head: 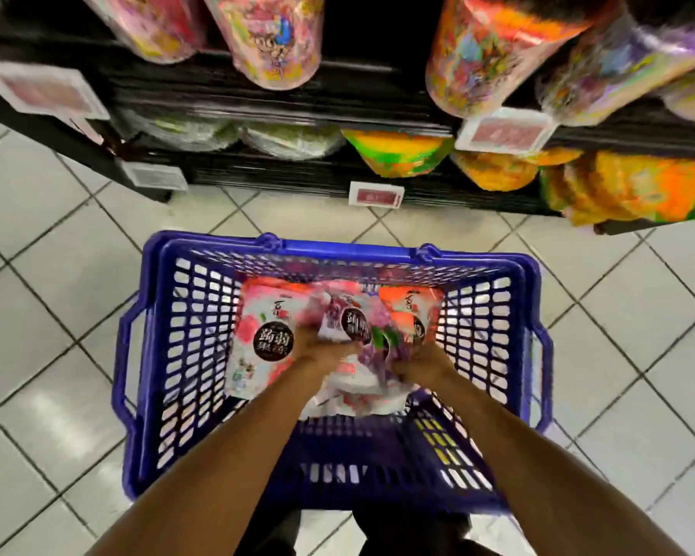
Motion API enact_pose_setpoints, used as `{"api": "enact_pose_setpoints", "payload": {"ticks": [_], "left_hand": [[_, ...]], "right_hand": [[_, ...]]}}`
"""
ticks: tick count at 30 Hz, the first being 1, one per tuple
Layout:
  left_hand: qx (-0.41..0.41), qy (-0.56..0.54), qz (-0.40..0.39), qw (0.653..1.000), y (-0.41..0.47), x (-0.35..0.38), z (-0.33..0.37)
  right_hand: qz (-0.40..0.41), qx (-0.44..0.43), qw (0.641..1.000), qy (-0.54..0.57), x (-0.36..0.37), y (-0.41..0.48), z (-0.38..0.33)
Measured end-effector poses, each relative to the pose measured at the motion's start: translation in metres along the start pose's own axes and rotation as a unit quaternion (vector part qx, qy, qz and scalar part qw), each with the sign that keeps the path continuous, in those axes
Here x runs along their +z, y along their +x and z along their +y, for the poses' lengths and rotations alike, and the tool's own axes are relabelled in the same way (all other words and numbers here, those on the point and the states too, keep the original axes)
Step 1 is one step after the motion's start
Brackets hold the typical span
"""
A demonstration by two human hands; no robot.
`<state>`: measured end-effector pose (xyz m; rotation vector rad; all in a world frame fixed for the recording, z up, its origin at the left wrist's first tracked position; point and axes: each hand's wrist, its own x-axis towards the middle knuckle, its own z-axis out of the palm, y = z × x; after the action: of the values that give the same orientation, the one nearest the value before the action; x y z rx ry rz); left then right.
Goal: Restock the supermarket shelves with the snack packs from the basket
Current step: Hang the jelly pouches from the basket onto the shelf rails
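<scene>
In the head view we are reaching both arms down into the blue basket [532,315], which is sitting on the tiled floor [57,254] just near of the black shelves [281,176]. Our left hand [318,349] and right hand [422,357] are closing from either side on the purple pack [354,327] in the middle of the pile. The fingers are curling into its film, though blur and the wrappers are hiding the fingertips.

To do this lift well, we are judging that the grip should be taking the purple pack alone. The pink pack [265,339] is lying against it on the left and the orange pack [410,311] is tucked in at the far right, so either could be dragged up with it. Bringing the pack straight up and clear of the basket rim before swinging it far toward the shelves should be keeping the soft film from snagging on the lattice walls. A firm hold on the body, not on a corner, looks safer, since the pack seems slippery and floppy.

Counting the basket's load, we are seeing four snack packs:
- one pink, on the left
- one purple, in our hands
- one orange, at the far right
- one white-and-pink pack [354,397], lying under our wrists on the near side

More may be hiding beneath. There is one basket. Two shelf tiers are showing, both already carrying bright snack bags [394,152] too blurred to count. We are making out four price tags [376,194] along the shelf fronts.
</scene>
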<state>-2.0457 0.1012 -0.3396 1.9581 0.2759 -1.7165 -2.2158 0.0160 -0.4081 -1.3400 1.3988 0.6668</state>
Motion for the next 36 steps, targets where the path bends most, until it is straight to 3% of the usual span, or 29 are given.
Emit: {"api": "enact_pose_setpoints", "payload": {"ticks": [4, 6, 8, 11, 13, 15, 18, 25, 29, 33, 36], "left_hand": [[0.017, 0.029, 0.001, 0.999, -0.050, -0.021, -0.008], [0.003, -0.011, -0.021, 1.000, -0.088, -0.033, -0.009], [0.016, -0.049, -0.031, 0.998, -0.132, -0.048, -0.007], [0.061, -0.091, -0.033, 0.993, -0.199, -0.072, 0.007], [0.091, -0.104, -0.054, 0.989, -0.253, -0.086, 0.028], [0.131, -0.087, -0.064, 0.986, -0.307, -0.099, 0.052], [0.187, -0.074, -0.049, 0.978, -0.407, -0.119, 0.100], [0.339, -0.159, -0.031, 0.927, -0.611, -0.156, 0.196], [0.439, -0.153, -0.035, 0.885, -0.699, -0.185, 0.232], [0.527, -0.154, -0.047, 0.835, -0.768, -0.204, 0.268], [0.591, -0.145, -0.031, 0.793, -0.812, -0.207, 0.285]], "right_hand": [[0.010, 0.004, 0.998, 0.068, -0.007, -0.061, 0.002], [0.015, -0.003, 0.987, 0.157, -0.012, -0.100, -0.001], [0.010, -0.002, 0.953, 0.303, -0.024, -0.148, -0.007], [-0.006, -0.023, 0.869, 0.495, -0.050, -0.228, -0.028], [-0.002, -0.053, 0.832, 0.552, -0.074, -0.285, -0.049], [-0.004, -0.084, 0.818, 0.569, -0.101, -0.341, -0.072], [-0.049, -0.120, 0.776, 0.617, -0.146, -0.442, -0.124], [0.071, -0.321, 0.763, 0.557, -0.196, -0.615, -0.219], [0.117, -0.436, 0.756, 0.474, -0.227, -0.696, -0.272], [0.157, -0.513, 0.699, 0.472, -0.259, -0.759, -0.311], [0.190, -0.562, 0.679, 0.432, -0.283, -0.804, -0.329]]}}
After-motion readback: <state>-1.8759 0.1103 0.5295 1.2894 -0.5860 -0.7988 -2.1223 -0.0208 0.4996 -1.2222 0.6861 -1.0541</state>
